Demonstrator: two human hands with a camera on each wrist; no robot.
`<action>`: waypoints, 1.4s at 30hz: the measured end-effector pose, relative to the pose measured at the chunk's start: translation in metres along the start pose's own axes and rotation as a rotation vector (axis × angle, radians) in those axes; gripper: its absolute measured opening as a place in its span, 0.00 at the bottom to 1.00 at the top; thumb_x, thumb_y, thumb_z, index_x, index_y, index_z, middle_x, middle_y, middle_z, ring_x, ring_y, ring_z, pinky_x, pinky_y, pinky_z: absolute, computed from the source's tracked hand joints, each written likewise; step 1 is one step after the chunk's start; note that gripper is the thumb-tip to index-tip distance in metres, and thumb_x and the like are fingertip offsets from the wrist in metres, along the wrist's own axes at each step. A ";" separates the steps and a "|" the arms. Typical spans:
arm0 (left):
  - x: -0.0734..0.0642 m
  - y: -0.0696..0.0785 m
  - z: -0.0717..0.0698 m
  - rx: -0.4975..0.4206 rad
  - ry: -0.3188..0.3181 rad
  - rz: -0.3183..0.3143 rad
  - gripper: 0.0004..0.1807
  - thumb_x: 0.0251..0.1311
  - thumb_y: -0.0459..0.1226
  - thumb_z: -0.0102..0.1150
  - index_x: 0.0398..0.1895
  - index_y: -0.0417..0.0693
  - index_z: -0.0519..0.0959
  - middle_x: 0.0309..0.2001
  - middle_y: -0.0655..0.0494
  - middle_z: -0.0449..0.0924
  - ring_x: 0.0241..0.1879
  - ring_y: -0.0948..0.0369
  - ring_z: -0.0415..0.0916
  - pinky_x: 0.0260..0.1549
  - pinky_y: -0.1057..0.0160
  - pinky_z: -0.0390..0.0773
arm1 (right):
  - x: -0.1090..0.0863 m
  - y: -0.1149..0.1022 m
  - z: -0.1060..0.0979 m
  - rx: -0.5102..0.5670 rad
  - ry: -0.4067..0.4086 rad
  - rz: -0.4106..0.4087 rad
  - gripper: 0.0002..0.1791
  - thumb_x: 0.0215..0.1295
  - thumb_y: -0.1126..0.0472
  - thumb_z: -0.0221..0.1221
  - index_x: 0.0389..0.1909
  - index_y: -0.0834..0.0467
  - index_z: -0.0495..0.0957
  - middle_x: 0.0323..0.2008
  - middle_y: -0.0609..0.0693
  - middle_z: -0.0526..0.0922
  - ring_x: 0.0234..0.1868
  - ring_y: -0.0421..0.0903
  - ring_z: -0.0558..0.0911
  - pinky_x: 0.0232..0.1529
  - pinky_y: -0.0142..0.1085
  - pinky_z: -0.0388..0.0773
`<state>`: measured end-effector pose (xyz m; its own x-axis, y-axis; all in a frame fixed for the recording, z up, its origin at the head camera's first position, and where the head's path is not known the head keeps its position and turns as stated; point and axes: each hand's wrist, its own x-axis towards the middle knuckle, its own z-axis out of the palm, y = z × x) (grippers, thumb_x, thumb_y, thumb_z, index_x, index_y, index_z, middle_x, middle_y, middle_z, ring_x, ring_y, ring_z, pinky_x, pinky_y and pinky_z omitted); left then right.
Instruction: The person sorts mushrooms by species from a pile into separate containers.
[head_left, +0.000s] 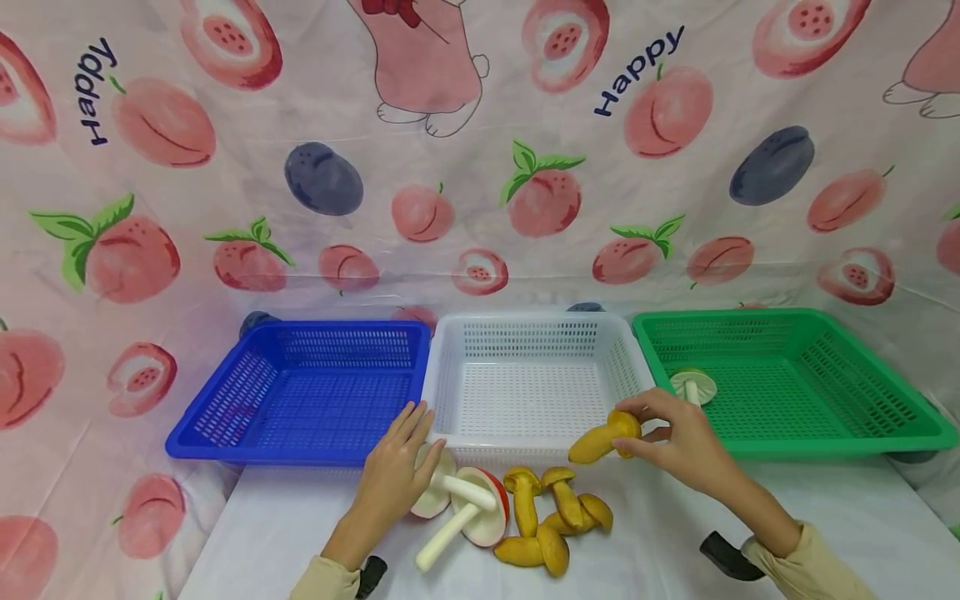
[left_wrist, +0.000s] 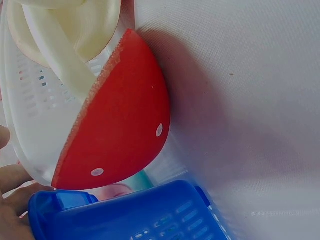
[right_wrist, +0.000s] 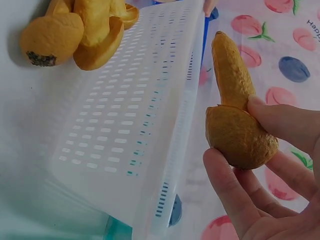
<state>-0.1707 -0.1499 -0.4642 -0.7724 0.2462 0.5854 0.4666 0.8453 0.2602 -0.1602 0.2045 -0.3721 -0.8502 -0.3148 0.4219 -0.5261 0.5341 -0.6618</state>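
Observation:
My right hand (head_left: 686, 437) pinches a yellow-brown toy mushroom (head_left: 600, 442) by its cap, between thumb and fingers. It is held at the front rim of the white basket (head_left: 536, 320), stem pointing left; the right wrist view shows the same mushroom (right_wrist: 232, 75) up close. My left hand (head_left: 393, 468) has its fingers extended over the corner where the blue and white baskets meet. Beside that hand lie two red-capped mushrooms with pale stems, the nearer one (head_left: 480, 521) showing its underside. A red cap (left_wrist: 125, 115) with white spots fills the left wrist view.
Several more yellow-brown mushrooms (head_left: 527, 504) lie on the white tabletop in front of the white basket. To the left stands a blue basket (head_left: 292, 455). A green basket (head_left: 840, 448) on the right holds a pale-stemmed mushroom (head_left: 693, 387). Behind hangs a fruit-patterned cloth (head_left: 465, 167).

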 end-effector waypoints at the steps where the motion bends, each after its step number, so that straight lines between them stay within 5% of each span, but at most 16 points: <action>1: 0.000 0.000 0.000 0.001 0.002 0.000 0.25 0.55 0.46 0.53 0.53 0.40 0.72 0.57 0.47 0.67 0.59 0.51 0.60 0.50 0.50 0.67 | 0.001 -0.003 -0.001 0.000 0.001 0.005 0.18 0.39 0.69 0.68 0.37 0.63 0.77 0.33 0.52 0.78 0.30 0.48 0.77 0.23 0.31 0.77; 9: 0.001 0.001 0.000 -0.006 0.002 0.006 0.25 0.55 0.46 0.53 0.53 0.39 0.72 0.57 0.47 0.67 0.60 0.52 0.59 0.51 0.50 0.67 | 0.010 -0.003 -0.002 -0.021 0.020 0.078 0.17 0.42 0.68 0.67 0.37 0.64 0.76 0.33 0.54 0.78 0.31 0.50 0.77 0.24 0.31 0.77; 16: 0.001 0.001 0.000 0.003 0.003 0.001 0.25 0.55 0.46 0.54 0.53 0.40 0.72 0.57 0.47 0.67 0.60 0.52 0.59 0.51 0.51 0.66 | 0.016 0.034 0.005 -0.026 0.012 0.098 0.19 0.45 0.56 0.66 0.39 0.57 0.76 0.34 0.48 0.78 0.32 0.44 0.76 0.27 0.29 0.77; 42: -0.001 0.002 -0.001 0.012 0.009 -0.003 0.25 0.55 0.45 0.53 0.53 0.40 0.72 0.57 0.47 0.67 0.59 0.52 0.60 0.50 0.51 0.67 | 0.039 0.077 0.027 -0.126 -0.029 0.210 0.21 0.45 0.53 0.66 0.39 0.60 0.76 0.32 0.54 0.78 0.32 0.50 0.78 0.32 0.40 0.76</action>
<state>-0.1686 -0.1490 -0.4635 -0.7698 0.2397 0.5916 0.4594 0.8514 0.2529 -0.2343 0.2121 -0.4227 -0.9417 -0.2081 0.2643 -0.3333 0.6834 -0.6496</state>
